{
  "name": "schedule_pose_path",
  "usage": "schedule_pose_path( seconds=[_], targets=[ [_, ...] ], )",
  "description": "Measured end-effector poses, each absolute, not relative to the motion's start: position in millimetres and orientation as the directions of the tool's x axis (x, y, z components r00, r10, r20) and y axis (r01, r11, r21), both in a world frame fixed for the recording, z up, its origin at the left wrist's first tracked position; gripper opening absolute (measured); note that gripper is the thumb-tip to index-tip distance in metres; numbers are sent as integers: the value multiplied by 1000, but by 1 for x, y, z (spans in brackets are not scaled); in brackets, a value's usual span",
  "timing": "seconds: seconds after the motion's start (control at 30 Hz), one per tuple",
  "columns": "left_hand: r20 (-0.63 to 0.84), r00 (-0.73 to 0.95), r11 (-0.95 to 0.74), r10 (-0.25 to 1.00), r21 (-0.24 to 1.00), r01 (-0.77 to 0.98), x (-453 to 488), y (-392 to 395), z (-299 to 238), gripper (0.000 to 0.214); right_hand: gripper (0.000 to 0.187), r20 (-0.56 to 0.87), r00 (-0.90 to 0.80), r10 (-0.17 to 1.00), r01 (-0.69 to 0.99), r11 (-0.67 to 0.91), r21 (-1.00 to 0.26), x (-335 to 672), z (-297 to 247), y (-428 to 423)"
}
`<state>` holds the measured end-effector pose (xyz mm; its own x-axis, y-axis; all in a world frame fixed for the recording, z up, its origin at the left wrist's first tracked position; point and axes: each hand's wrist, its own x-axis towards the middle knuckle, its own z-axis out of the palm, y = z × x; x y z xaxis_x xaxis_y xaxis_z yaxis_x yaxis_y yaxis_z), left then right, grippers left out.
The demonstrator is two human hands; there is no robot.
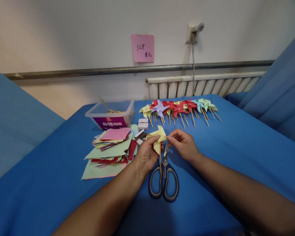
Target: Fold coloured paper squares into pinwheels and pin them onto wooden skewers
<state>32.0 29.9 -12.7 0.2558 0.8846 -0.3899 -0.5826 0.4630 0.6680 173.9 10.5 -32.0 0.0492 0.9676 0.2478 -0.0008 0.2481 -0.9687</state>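
A yellow paper pinwheel (161, 131) on a thin wooden stick (160, 159) is held between the thumb and fingers of my left hand (147, 154). From the other side, my right hand (183, 144) pinches at the pinwheel's right edge, its fingertips closed; exactly what lies between them is partly hidden. Directly below, dark-handled scissors (165, 160) lie on the blue cloth, blades pointing away from me and closed or nearly so. Close behind my left hand sits a small opened box (139, 136), its contents too small to make out. Two small white boxes (143, 124) are just beyond.
A stack of coloured paper (108, 154) lies at left, with a clear plastic tub (110, 114) of sticks behind it. Several finished pinwheels (179, 108) rest along the far side of the blue-covered table (211, 157). Behind are a radiator (206, 85) and a wall pipe (108, 70).
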Motion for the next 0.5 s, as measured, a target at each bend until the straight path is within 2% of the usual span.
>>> schedule_pose_path(
  seconds=[0.13,0.3,0.5],
  targets=[
    [-374,296,477,879,669,-570,33,29,-12,10,21,252,47,967,-9,252,-968,175,-34,11],
    [-381,282,473,880,670,-572,32,30,-13,9,18,316,20,949,93,313,-945,178,-35,10],
    [-386,249,457,888,684,-568,32,30,-11,6,18,276,8,961,-44,276,-960,177,-29,8]
  ],
)
